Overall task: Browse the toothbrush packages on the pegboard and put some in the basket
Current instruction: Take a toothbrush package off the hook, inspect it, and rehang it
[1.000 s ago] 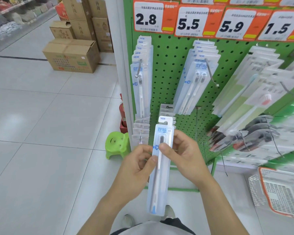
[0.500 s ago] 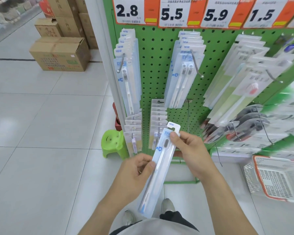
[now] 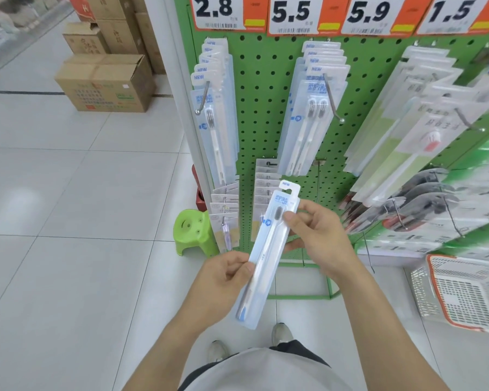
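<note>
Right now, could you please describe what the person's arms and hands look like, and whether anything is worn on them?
Both forearms are bare right up to the bottom edge of the picture, with no sleeves showing. The left hand and right hand wear no gloves, and I can see no watch, bracelet or ring on either. The fingernails look short and plain. No markings are visible on either arm.

pegboard [image 3: 268,108] green w/ holes | stool [image 3: 194,231] lime | basket [image 3: 463,292] white, orange rim

Pale, glossy floor tiles [image 3: 68,193] underfoot. Left of the green stool [image 3: 194,231]: stacked cardboard boxes [image 3: 108,83] against the aisle. Above the stool: orange price tags [image 3: 294,12]. Bright, even store lighting.
</note>
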